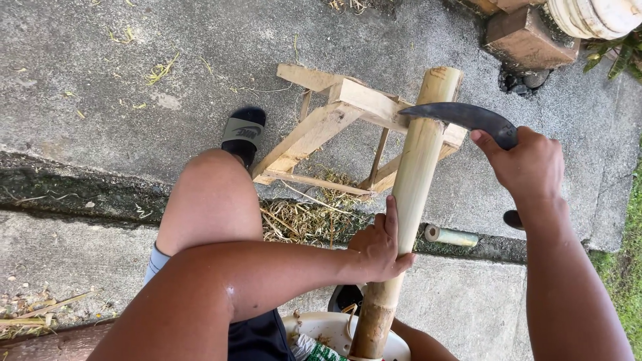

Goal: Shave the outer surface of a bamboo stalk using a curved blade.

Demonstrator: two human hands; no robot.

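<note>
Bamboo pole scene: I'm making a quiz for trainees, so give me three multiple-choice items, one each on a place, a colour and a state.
1. Where does the far end of the bamboo pole rest?
A. On the wooden stand
B. In the grass
C. In a bucket

2. What colour is the curved blade?
A. Bright red
B. Dark grey
C. Yellow

3. How is the left hand?
A. Open and off the pole
B. Gripping the pole
C. Holding a sandal

Key: 1 A, it lies across the wooden stand. 2 B, the metal is dark. 3 B, it wraps the pole; the right hand holds the blade.
</note>
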